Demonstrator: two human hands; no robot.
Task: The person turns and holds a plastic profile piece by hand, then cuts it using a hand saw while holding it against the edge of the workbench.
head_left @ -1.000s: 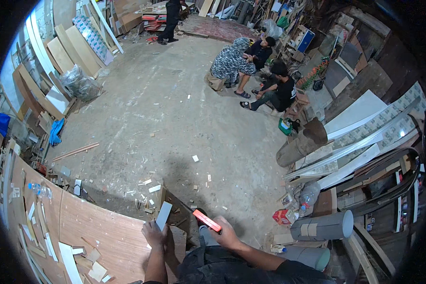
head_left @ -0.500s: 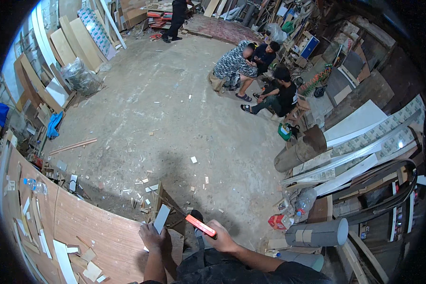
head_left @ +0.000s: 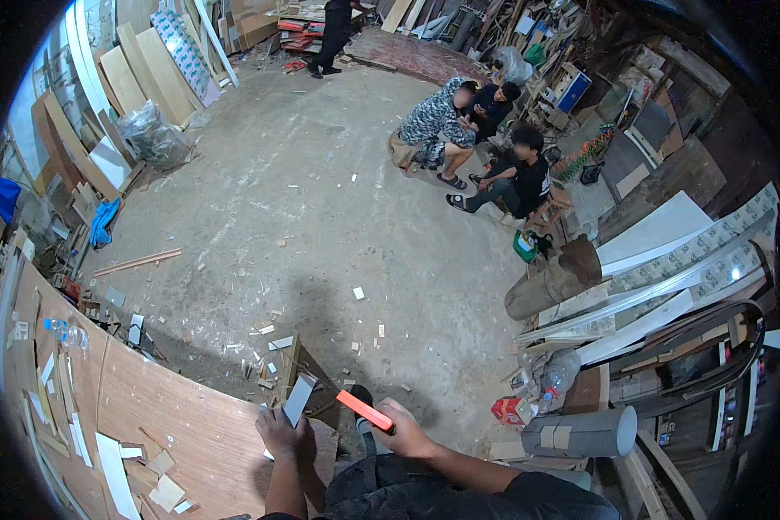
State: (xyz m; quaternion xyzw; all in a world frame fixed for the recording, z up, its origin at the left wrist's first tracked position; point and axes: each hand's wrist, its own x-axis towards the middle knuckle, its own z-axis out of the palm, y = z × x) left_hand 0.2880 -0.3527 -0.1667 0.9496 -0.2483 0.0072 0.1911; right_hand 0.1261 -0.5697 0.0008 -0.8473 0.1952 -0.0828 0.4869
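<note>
I have right hand (head_left: 403, 431) wrapped firmly round orange-red handle of one saw (head_left: 366, 410); thin dark blade hard to make out beyond it. Left hand (head_left: 279, 433): fingers closed over lower end of one strip (head_left: 300, 397), that end hidden from me. Strip pale grey, flat, straight-edged, jutting past far edge of plywood surface (head_left: 208, 416), which frame cuts off at lower left. Farther out I count three seated people (head_left: 433, 113), then one standing person (head_left: 331, 35), top cut off.
</note>
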